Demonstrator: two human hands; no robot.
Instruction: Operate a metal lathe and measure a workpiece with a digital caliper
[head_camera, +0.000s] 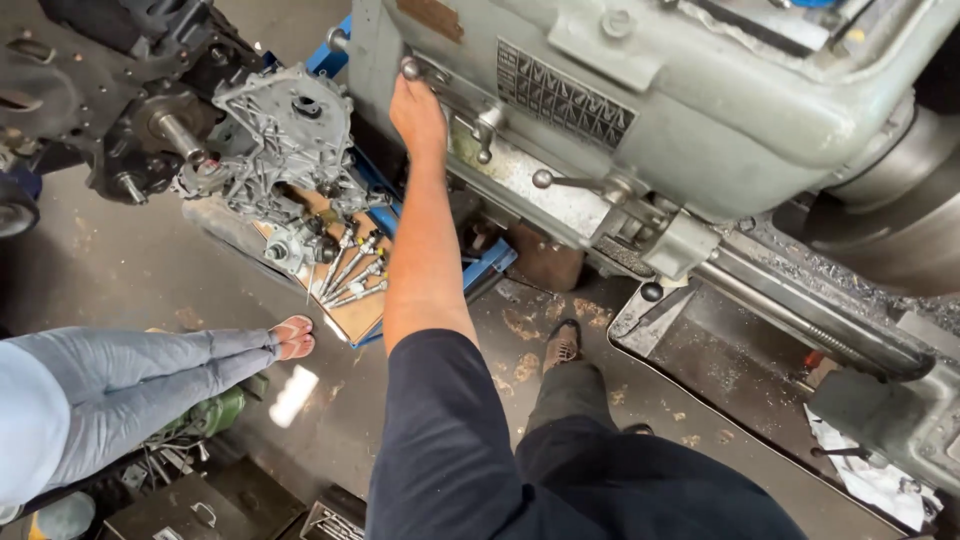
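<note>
My left hand (417, 115) reaches forward at arm's length and is closed around a ball-ended lever (409, 68) on the front of a grey-green lathe headstock (700, 110). My forearm is bare and the sleeve (440, 440) is dark blue. Below it I see my dark trouser leg and brown shoe (563, 345) on the stained floor. My right hand is out of the picture.
More ball-ended levers (545, 180) stick out of the lathe, above its chip tray (700, 350). On the left lie a grey engine cover (290, 130), several injectors (350, 270) on cardboard and an engine block (120, 100). Another person's grey-trousered legs and sandalled feet (292, 336) stand nearby. Toolboxes (190, 510) sit below.
</note>
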